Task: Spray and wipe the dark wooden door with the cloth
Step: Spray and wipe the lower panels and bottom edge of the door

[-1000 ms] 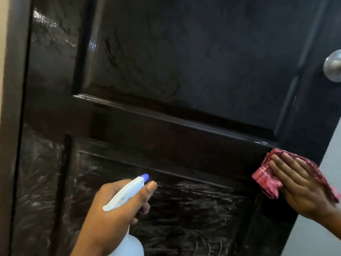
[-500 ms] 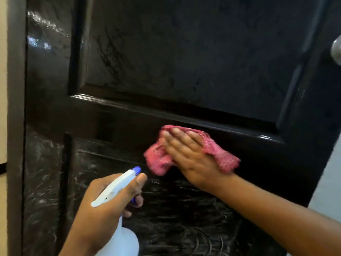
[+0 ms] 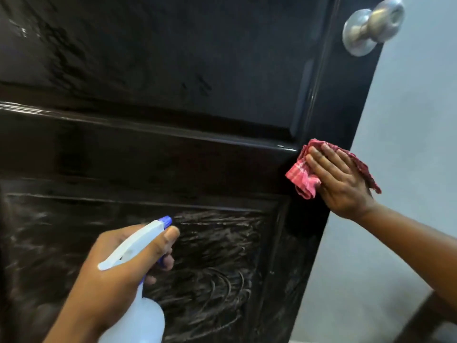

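**Door** (image 3: 173, 157): dark wood, glossy and panelled. It fills most of the view, with its free edge to the right.

**Cloth** (image 3: 303, 177): red-pink check, crumpled. It lies against the door's right-hand upright, at the right end of the cross rail between the door's upper and lower panels. One corner reaches past the door's free edge.

**Right hand** (image 3: 338, 181): laid flat on the cloth, fingers (image 3: 321, 159) straight and close together. It presses the cloth to the door and grips nothing.

**Left hand** (image 3: 116, 273): in front of the door's lower panel. It is wrapped round the neck of the spray bottle, with the thumb along the sprayer head and the fingers curled beneath it.

**Spray bottle** (image 3: 138, 320): translucent white body and white head. The blue nozzle (image 3: 166, 220) is turned toward the door's lower panel.

**Lower panel** (image 3: 217, 256): the door's lower section, covered in whitish smeared streaks, some of them in arcs.

**Knob** (image 3: 371, 26): round, brushed metal, near the door's free edge, above the cloth.

**Wall** (image 3: 408, 120): pale grey-blue, beyond the door's free edge.
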